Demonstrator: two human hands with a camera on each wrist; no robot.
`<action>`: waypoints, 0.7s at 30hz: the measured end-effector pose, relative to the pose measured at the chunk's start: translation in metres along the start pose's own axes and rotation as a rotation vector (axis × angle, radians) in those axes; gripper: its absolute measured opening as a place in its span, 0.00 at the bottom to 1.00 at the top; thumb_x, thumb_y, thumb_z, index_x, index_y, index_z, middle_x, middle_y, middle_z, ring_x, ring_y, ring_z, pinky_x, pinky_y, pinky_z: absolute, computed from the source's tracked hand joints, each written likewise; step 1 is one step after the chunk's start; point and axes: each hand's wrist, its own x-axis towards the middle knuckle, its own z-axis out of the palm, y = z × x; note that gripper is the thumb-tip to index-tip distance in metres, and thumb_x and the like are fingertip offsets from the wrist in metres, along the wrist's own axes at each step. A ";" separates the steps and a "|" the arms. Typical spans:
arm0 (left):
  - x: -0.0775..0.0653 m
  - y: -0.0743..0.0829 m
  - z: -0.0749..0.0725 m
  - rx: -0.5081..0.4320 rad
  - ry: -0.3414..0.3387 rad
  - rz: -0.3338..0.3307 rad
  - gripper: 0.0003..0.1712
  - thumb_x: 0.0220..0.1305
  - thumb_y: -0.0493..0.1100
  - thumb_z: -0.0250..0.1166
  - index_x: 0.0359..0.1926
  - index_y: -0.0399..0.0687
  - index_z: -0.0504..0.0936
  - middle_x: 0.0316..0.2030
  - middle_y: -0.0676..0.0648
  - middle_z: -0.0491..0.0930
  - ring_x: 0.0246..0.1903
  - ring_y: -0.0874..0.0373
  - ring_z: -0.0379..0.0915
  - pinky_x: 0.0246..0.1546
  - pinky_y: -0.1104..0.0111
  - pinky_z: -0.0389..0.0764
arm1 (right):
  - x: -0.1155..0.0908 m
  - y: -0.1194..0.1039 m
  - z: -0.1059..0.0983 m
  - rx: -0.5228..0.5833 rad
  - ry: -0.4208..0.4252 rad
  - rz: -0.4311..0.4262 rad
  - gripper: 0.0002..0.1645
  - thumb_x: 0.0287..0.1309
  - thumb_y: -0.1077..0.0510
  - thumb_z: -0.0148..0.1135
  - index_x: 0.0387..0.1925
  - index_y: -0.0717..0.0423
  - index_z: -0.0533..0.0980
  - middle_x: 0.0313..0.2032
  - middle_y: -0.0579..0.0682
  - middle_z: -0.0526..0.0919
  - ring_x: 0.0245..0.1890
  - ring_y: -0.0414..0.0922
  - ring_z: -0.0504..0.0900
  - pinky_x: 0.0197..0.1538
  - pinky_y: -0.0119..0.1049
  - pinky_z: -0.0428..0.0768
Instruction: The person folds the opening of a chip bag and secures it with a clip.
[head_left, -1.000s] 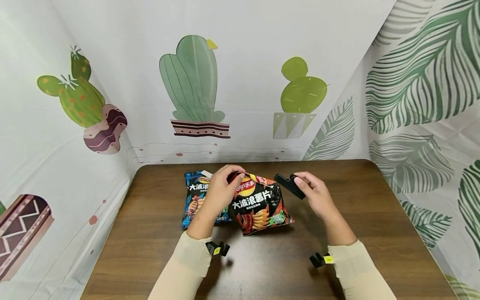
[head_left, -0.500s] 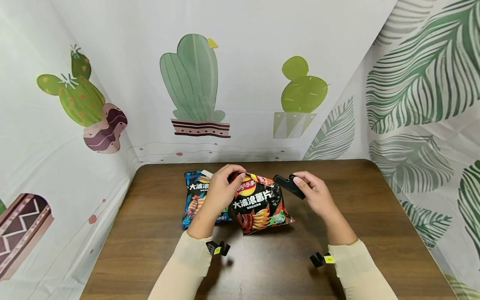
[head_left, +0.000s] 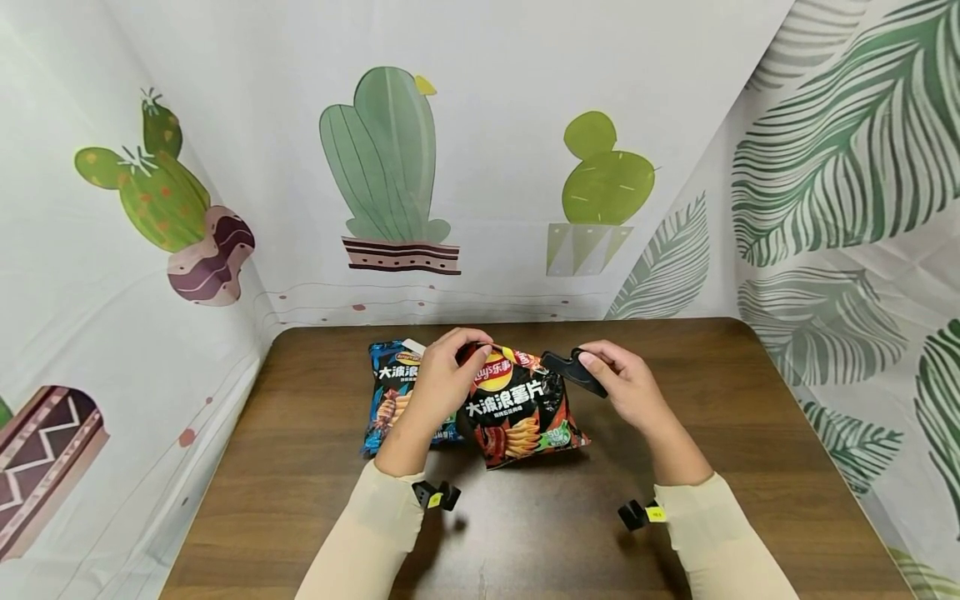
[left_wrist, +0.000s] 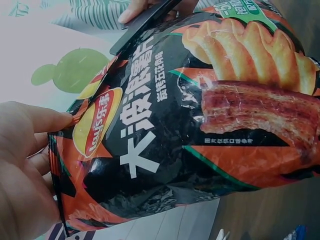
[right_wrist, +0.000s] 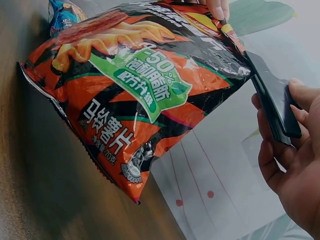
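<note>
My left hand (head_left: 442,379) pinches the folded top edge of a black and orange potato chip bag (head_left: 517,412), between thumb and fingers. The bag tilts, its printed front facing up toward the head camera. In my right hand (head_left: 628,387) is a black bag clip (head_left: 573,371), pinched at its handle end. Seen from the right wrist, the long bars of the clip (right_wrist: 272,95) reach the bag's top corner (right_wrist: 242,67), one bar on each side. How firmly they press there cannot be told.
A blue chip bag (head_left: 388,400) lies on the wooden table (head_left: 300,500) at the left, partly behind my left hand and forearm. A white strip (head_left: 412,347) shows at its top. Printed cloth (head_left: 495,167) hangs behind the table.
My right hand has shifted slightly left with the clip, whose tip now overlaps more of the bag's top corner. My left hand and both bags stay almost still.
</note>
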 end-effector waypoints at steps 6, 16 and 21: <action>0.000 0.002 -0.001 0.003 -0.008 0.001 0.07 0.73 0.48 0.62 0.47 0.59 0.85 0.48 0.52 0.83 0.37 0.58 0.77 0.35 0.66 0.80 | 0.001 -0.003 0.000 -0.015 -0.033 0.021 0.12 0.72 0.62 0.57 0.51 0.62 0.81 0.33 0.34 0.83 0.30 0.33 0.80 0.33 0.28 0.80; -0.001 0.004 -0.002 0.000 -0.018 -0.013 0.08 0.73 0.49 0.62 0.48 0.59 0.85 0.48 0.52 0.83 0.35 0.59 0.77 0.33 0.65 0.80 | 0.001 -0.004 0.002 0.017 -0.053 0.028 0.13 0.72 0.61 0.57 0.51 0.64 0.80 0.33 0.31 0.84 0.31 0.32 0.81 0.35 0.28 0.81; 0.000 0.004 -0.002 -0.004 -0.029 -0.020 0.09 0.73 0.49 0.62 0.50 0.60 0.84 0.48 0.52 0.83 0.25 0.58 0.75 0.28 0.65 0.79 | 0.000 -0.003 0.002 0.039 -0.052 0.033 0.14 0.73 0.59 0.57 0.51 0.64 0.80 0.34 0.32 0.85 0.32 0.33 0.82 0.35 0.28 0.81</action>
